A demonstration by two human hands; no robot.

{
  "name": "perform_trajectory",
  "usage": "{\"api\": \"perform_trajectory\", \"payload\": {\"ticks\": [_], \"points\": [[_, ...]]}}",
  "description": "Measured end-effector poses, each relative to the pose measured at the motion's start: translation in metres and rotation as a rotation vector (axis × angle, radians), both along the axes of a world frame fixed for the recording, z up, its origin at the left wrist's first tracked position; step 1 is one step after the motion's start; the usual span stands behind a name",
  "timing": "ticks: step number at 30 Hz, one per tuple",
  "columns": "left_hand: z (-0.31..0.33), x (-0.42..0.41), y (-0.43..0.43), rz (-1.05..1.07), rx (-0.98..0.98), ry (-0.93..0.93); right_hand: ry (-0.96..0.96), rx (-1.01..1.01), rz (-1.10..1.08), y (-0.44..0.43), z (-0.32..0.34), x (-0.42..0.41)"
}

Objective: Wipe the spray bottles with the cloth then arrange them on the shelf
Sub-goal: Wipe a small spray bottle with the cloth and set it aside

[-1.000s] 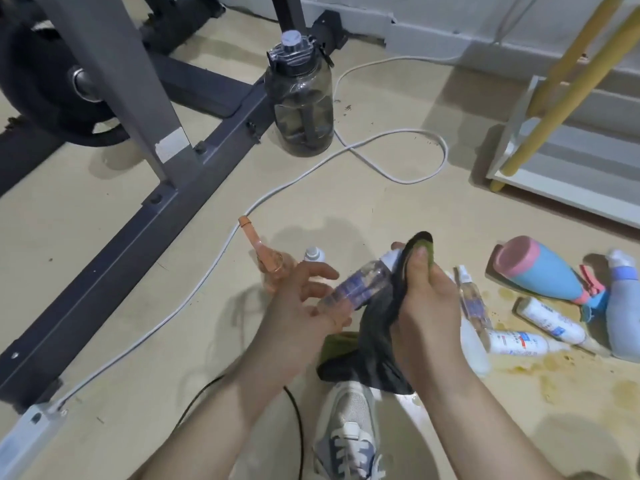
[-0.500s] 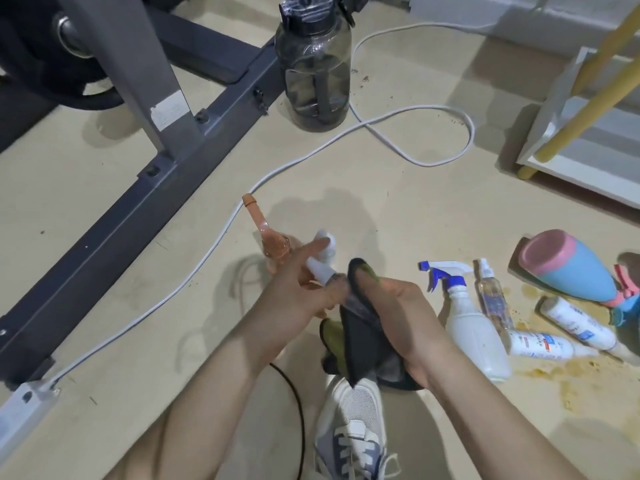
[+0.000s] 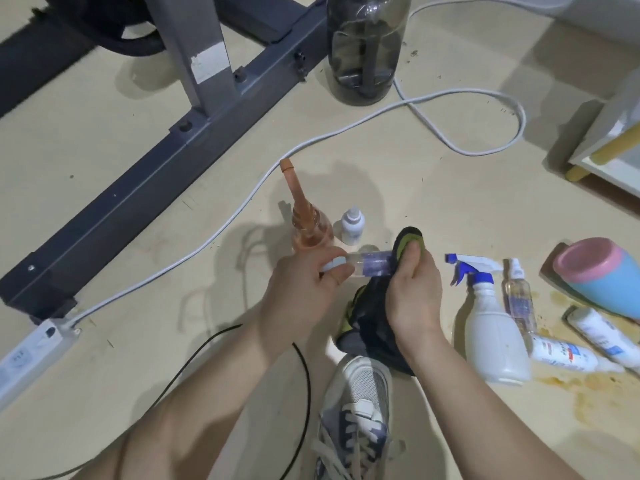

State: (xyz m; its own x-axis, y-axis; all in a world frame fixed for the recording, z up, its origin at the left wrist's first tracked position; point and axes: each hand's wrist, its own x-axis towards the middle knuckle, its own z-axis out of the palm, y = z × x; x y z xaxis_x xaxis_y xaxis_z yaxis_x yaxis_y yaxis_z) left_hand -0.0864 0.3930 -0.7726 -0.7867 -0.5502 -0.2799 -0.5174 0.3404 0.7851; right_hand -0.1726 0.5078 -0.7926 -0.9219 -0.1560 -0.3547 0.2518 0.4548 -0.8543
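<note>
**Beige floor: eight containers, one cloth**

At centre, the left hand [image 3: 304, 289] pinched the cap of one small clear blue-labelled spray bottle [image 3: 367, 263], held level. The right hand [image 3: 414, 292] gripped one dark green-lined cloth [image 3: 374, 317] around its base. Behind stood one orange long-nozzled bottle [image 3: 304, 230] and one small white bottle [image 3: 352, 226]. Rightward sat five more containers [image 3: 518, 299].

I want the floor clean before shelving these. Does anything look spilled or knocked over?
Yes. A yellow-orange stain spreads over the floor at the right, around two white labelled bottles lying on their sides. The blue-and-pink bottle lies tipped too.
</note>
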Motion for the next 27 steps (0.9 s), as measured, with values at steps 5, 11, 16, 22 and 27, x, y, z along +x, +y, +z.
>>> {"api": "perform_trajectory", "payload": {"ticks": [5, 11, 16, 22, 27], "points": [[-0.019, 0.015, -0.012, -0.057, -0.01, -0.14, 0.084, 0.058, 0.224, -0.016, -0.007, -0.003], [-0.028, 0.033, -0.021, -0.096, -0.05, -0.166, -0.368, -0.028, 0.155, -0.029, -0.041, -0.004], [-0.036, 0.036, -0.021, -0.196, -0.133, -0.195, -0.623, -0.169, -0.026, -0.043, -0.049, 0.014], [-0.039, 0.06, -0.057, -0.33, -0.316, -0.314, -0.349, 0.175, 0.242, -0.043, -0.059, 0.031], [-0.039, 0.077, -0.064, -0.24, -0.344, -0.244, -0.511, -0.092, 0.335, -0.063, -0.057, 0.045]]}}
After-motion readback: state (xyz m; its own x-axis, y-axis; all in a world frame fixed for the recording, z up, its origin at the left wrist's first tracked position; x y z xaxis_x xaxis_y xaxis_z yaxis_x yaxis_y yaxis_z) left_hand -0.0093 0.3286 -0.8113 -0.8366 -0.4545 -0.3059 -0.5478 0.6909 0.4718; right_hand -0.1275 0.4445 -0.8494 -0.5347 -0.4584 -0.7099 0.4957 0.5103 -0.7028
